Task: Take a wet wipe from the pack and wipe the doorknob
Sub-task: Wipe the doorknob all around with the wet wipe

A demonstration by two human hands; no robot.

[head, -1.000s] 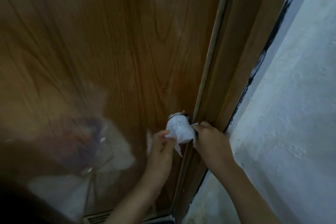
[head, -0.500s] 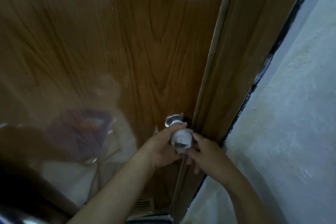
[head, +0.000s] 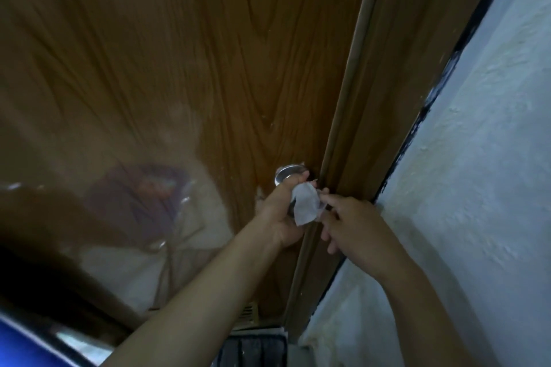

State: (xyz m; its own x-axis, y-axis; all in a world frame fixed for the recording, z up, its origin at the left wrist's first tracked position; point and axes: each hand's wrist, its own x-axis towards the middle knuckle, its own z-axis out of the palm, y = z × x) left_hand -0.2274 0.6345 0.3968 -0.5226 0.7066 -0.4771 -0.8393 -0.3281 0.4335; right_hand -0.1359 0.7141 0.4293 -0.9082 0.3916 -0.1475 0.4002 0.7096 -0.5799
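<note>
Door: brown wood-grain door [head: 179,68] fills the left and centre of the head view; its glossy face carries blurred pale and purplish reflections at lower left; a small vent grille [head: 249,311] shows near its bottom edge.
Frame: a matching brown door frame [head: 396,68] runs beside the door's right edge; a dark strip separates it from the wall.
Wall: rough, pale bluish-white wall [head: 477,188] takes up the right side.
Doorknob: round silver doorknob [head: 286,174] sits at the door's right edge, close to the frame; only its metal collar and upper part are visible; the rest is covered by the hand and the wipe.
Wet wipe: white wet wipe [head: 307,205] is crumpled over the front of the doorknob, between the two hands; a loose flap hangs down below it.
Left hand: left hand [head: 283,217] comes up from below; its fingers are clenched around the doorknob, pressing the wipe's left part against it; the thumb lies along the top.
Right hand: right hand [head: 354,229] is just beside the wipe on its right; index finger and thumb meet at the wipe's right edge, pinching it as far as can be seen; the other fingers curl loosely downward.
Lower edge: a blue, blurred object [head: 26,343] at the bottom left corner; a dark ribbed thing [head: 253,350] below the door, too unclear to identify.
</note>
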